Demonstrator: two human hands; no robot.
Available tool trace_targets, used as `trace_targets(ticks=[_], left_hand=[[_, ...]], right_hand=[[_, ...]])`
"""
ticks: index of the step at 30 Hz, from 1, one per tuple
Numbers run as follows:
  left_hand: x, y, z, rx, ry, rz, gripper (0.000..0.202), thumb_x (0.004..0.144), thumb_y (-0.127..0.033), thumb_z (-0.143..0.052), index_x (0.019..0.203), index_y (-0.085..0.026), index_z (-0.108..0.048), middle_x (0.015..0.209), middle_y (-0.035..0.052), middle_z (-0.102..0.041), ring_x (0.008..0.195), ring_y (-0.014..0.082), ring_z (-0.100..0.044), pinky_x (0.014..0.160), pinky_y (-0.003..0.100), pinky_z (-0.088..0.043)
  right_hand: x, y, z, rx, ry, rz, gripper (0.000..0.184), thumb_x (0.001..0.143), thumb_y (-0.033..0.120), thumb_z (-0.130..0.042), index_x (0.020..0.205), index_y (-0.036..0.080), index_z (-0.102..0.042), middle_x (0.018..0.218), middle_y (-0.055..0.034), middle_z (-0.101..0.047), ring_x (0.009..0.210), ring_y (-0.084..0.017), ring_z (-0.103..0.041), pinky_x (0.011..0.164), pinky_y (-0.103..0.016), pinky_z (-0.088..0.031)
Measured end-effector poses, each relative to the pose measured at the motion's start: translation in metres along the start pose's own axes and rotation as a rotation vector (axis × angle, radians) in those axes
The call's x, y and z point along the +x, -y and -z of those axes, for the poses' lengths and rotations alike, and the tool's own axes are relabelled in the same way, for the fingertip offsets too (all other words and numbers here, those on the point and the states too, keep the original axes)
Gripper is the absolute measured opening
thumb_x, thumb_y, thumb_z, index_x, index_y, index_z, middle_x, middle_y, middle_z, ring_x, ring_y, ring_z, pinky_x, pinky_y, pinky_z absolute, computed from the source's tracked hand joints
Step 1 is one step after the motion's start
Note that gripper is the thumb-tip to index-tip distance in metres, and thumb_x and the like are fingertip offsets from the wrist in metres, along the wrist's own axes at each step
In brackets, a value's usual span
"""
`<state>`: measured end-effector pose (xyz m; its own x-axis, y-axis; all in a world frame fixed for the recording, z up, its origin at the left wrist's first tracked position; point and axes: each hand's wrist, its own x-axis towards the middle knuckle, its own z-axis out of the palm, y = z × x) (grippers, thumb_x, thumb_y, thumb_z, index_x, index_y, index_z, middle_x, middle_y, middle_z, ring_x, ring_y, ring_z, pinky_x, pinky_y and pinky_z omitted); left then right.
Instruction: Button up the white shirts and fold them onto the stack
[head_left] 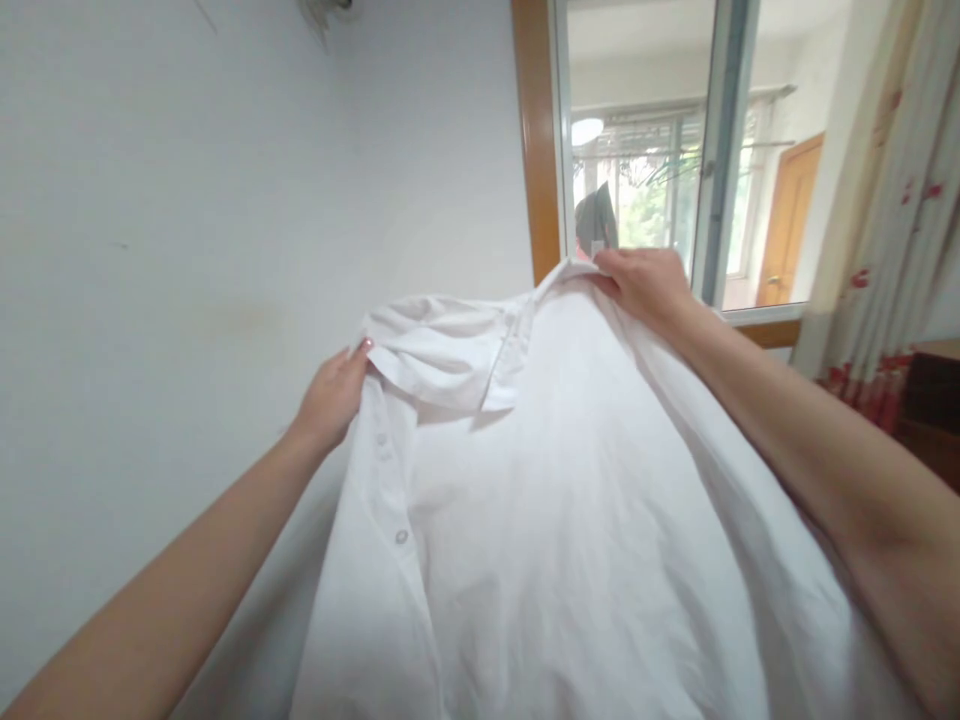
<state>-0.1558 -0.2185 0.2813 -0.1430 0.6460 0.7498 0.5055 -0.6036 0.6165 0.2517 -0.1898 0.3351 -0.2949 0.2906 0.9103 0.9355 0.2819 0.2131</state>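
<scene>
Both the left hand [332, 395] and right hand [646, 282] gripped the white shirt [585, 450], mostly below the window [727, 150]. Spreading seemed underway; the next move likely called for even tension.

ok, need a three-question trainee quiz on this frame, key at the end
1. True or false: the left grip and the right grip both hold the white shirt.
2. Which grip sits higher in the picture?
3. What shows behind the right grip? A) a bookshelf B) a window C) a stove

Key: 1. True. 2. The right grip. 3. B, a window.
</scene>
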Motion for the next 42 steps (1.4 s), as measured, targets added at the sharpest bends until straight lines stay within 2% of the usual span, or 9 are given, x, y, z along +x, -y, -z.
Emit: trace_targets(ticks=[3, 7, 9, 12, 16, 23, 31, 38, 42], left_hand=[[-0.011, 0.071, -0.037, 0.149, 0.145, 0.07, 0.049, 0.084, -0.057, -0.041, 0.089, -0.015, -0.066, 0.089, 0.0069, -0.071, 0.096, 0.0254, -0.062, 0.08, 0.033, -0.051], [-0.031, 0.151, -0.099, 0.592, 0.35, 0.186, 0.053, 0.094, -0.04, -0.021, 0.102, -0.011, -0.064, 0.104, 0.013, -0.068, 0.1, 0.0237, -0.061, 0.083, 0.032, -0.048], [-0.05, 0.176, -0.122, 0.785, 0.526, 0.178, 0.046, 0.094, -0.033, -0.025, 0.1, -0.011, -0.065, 0.101, 0.0152, -0.067, 0.1, 0.0248, -0.06, 0.084, 0.034, -0.046], [-0.082, 0.195, -0.141, 0.893, 0.573, 0.113, 0.033, 0.089, -0.024, -0.037, 0.105, -0.012, -0.064, 0.109, 0.0172, -0.061, 0.109, 0.0292, -0.053, 0.089, 0.041, -0.042], [-0.105, 0.197, -0.152, 1.012, 0.539, -0.12, 0.041, 0.09, -0.018, -0.036, 0.128, -0.018, -0.051, 0.12, 0.0148, -0.053, 0.112, 0.0274, -0.046, 0.088, 0.039, -0.04], [-0.121, 0.172, -0.159, 0.862, 0.663, -0.167, 0.04, 0.095, -0.039, -0.03, 0.11, -0.018, -0.061, 0.101, 0.0095, -0.061, 0.1, 0.0223, -0.052, 0.089, 0.034, -0.039], [-0.161, 0.156, -0.111, 1.081, 0.731, -0.108, 0.031, 0.091, -0.035, -0.039, 0.092, -0.016, -0.063, 0.094, 0.0106, -0.061, 0.094, 0.0248, -0.054, 0.078, 0.034, -0.04], [-0.19, 0.14, -0.069, 1.142, 0.706, -0.051, 0.028, 0.09, -0.032, -0.037, 0.084, -0.018, -0.06, 0.085, 0.0083, -0.063, 0.089, 0.0238, -0.055, 0.077, 0.034, -0.042], [-0.183, 0.12, -0.063, 1.123, 0.674, 0.045, 0.024, 0.09, -0.028, -0.038, 0.099, -0.019, -0.059, 0.093, 0.0078, -0.066, 0.093, 0.0216, -0.06, 0.079, 0.03, -0.042]], right_hand=[[-0.04, -0.002, -0.083, -0.037, 0.303, -0.075, 0.04, 0.094, 0.048, -0.039, 0.094, 0.014, -0.06, 0.088, -0.0076, -0.066, 0.086, -0.018, -0.058, 0.072, -0.028, -0.035], [-0.102, 0.021, -0.178, -0.045, 0.511, -0.217, 0.034, 0.096, 0.037, -0.039, 0.098, 0.011, -0.062, 0.095, -0.0153, -0.066, 0.094, -0.022, -0.055, 0.078, -0.033, -0.035], [-0.134, 0.043, -0.21, -0.062, 0.572, -0.321, 0.032, 0.096, 0.032, -0.038, 0.104, 0.011, -0.061, 0.109, -0.0198, -0.061, 0.109, -0.027, -0.048, 0.088, -0.04, -0.032], [-0.179, 0.073, -0.243, -0.05, 0.721, -0.393, 0.033, 0.092, 0.027, -0.044, 0.12, 0.014, -0.056, 0.127, -0.023, -0.051, 0.123, -0.032, -0.037, 0.097, -0.049, -0.024], [-0.216, 0.089, -0.264, 0.015, 0.834, -0.304, 0.046, 0.084, 0.028, -0.056, 0.13, 0.022, -0.051, 0.135, -0.0182, -0.047, 0.13, -0.034, -0.032, 0.103, -0.052, -0.019], [-0.232, 0.085, -0.253, 0.101, 0.908, -0.11, 0.045, 0.089, 0.044, -0.046, 0.129, 0.025, -0.051, 0.14, -0.0112, -0.045, 0.135, -0.03, -0.027, 0.108, -0.058, -0.01], [-0.262, 0.105, -0.262, 0.108, 0.966, -0.217, 0.057, 0.095, 0.052, -0.019, 0.142, 0.026, -0.035, 0.15, -0.0106, -0.03, 0.14, -0.029, -0.017, 0.108, -0.059, -0.002], [-0.248, 0.106, -0.296, 0.21, 1.087, -0.344, 0.061, 0.093, 0.057, -0.015, 0.145, 0.028, -0.029, 0.154, -0.0093, -0.02, 0.141, -0.031, -0.013, 0.105, -0.065, -0.006], [-0.24, 0.109, -0.31, 0.247, 1.096, -0.339, 0.06, 0.093, 0.057, -0.018, 0.145, 0.03, -0.028, 0.154, -0.0081, -0.02, 0.141, -0.03, -0.012, 0.106, -0.064, -0.005]])
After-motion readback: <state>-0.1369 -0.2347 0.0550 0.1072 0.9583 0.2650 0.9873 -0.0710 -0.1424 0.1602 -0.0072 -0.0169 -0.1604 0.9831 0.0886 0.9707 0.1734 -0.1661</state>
